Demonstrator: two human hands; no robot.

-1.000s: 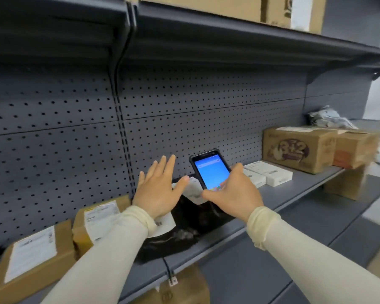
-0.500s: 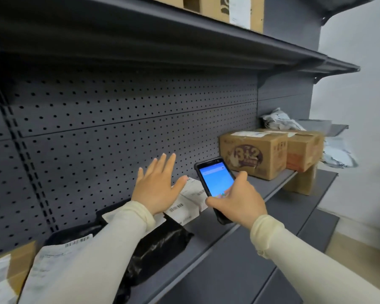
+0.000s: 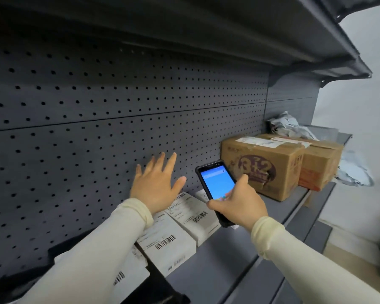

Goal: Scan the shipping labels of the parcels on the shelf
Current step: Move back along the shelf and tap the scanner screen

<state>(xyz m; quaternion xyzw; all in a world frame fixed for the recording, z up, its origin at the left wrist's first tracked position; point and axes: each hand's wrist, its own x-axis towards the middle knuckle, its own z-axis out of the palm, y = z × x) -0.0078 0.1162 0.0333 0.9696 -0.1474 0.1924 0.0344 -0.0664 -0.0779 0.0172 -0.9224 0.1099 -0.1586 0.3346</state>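
We take this for a parcel depot or stockroom, grey steel shelf (image 3: 239, 255) with pegboard back (image 3: 119, 128), labelled white parcels (image 3: 191, 213), taped cardboard boxes (image 3: 261, 167) (barcodes everywhere), handheld scanner (image 3: 215, 185).

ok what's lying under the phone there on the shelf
Under the phone, held in the right hand, lie small white boxes with barcode labels, flat on the shelf. The box directly beneath is mostly covered by phone and hand, so its label cannot be seen.

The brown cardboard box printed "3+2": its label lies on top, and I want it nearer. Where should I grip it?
Probably by the two end faces of the brown cardboard box, reaching from the open shelf front: its back faces the grey pegboard, and another carton stands on its right.
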